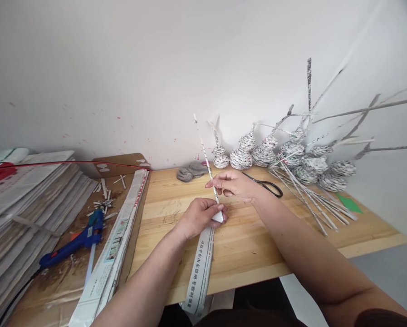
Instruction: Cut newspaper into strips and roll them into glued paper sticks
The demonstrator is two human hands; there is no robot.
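So, newspaper strip (200,270) part-rolled into thin tube (206,159) over wooden tabletop (169,200), L hand (203,215) pinching strip at tube's base, R hand (231,184) w/ fingertips closed on tube above, scissors (269,186) (black-handled) just beyond R wrist.

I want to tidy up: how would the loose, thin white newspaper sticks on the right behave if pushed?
The thin white newspaper sticks look light and fairly stiff, lying nearly straight. Rolled and loosely crossed, they would probably roll or fan apart.

The hands (235,185) hide part of the paper tube (205,154) and, apparently, the blades of the black scissors (277,192).
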